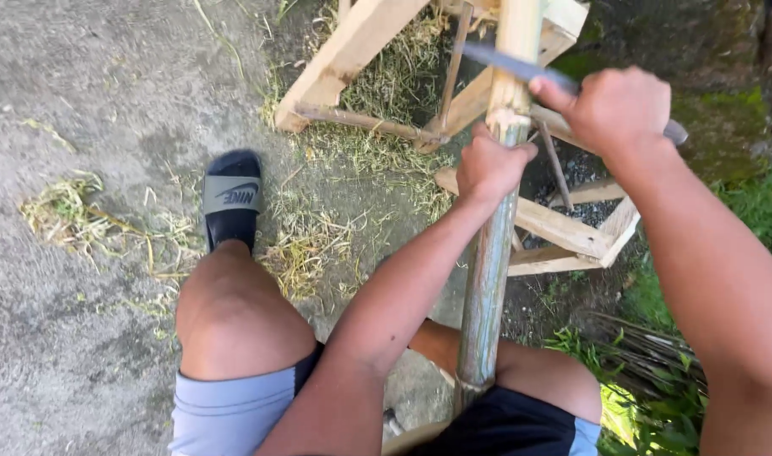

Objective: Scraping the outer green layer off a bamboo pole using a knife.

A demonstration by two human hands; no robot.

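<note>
My left hand [490, 165] grips the bamboo pole [487, 287]; my right hand [615, 110] clamps the knife [521, 67] just above. A slip could cut those knuckles.

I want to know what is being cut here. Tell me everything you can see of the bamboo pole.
The bamboo pole is a long round stem, greenish-grey low down and pale yellow where its skin is shaved near the top. It runs between the person's knees up onto a wooden frame. The left hand grips it; the right hand holds a knife across it.
</note>
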